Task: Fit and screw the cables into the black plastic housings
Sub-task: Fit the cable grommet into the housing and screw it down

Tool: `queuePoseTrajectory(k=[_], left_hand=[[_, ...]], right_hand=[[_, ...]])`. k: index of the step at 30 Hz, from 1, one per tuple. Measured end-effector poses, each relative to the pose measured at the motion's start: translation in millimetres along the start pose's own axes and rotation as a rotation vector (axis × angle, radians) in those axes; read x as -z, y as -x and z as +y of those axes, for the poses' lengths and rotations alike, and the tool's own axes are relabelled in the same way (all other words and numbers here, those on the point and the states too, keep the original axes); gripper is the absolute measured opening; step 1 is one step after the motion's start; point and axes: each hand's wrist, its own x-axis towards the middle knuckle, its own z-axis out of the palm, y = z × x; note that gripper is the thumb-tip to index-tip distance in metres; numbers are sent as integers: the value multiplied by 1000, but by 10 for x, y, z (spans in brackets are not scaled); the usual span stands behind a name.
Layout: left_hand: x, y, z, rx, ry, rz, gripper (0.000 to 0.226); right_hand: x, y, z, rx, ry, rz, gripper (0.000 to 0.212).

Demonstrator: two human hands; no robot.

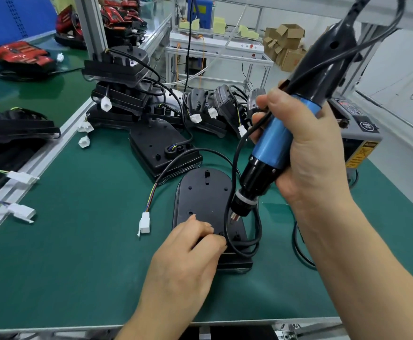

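A black housing [205, 200], matte and round-ended, dotted with small screw holes and bearing a raised peg at its far end, is laid flat on the green mat [78, 253] near the front middle of the bench. Its near end is held by the left hand [190, 249], whose fingers are curled upon it with thumb and forefinger close together. A black cable [255, 231] is looped over its right side. One white connector [144, 224] on coloured wires is seen just to its left.

A blue-and-black electric screwdriver [271, 146] is clasped, tilted, in the right hand [310, 148], its bit poised over the housing's near end. One second housing [156, 148] is set just behind.

At the right a grey machine [357, 133] is marked with a yellow warning label [361, 153], its print too small to be read.
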Motion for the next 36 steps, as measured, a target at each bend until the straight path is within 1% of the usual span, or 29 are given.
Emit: queuePoseTrajectory(k=[8,16,23,30,36], left_hand=[[16,-6,10,8,1,-16,6],[-2,5,3,12,4,-7,9],[-19,15,-9,5,17,5,8],[-22,17,-9,3,33,12,11],[-23,13,-13,1,41,22,15]], right_hand=[[-45,12,-27,47,49,-17,27],[-25,-10,-5,33,60,-17,25],[-90,-5,0,43,69,-115,30],[-151,-22,25,81,121,-171,27],[-185,8,47,99,111,-263,27]])
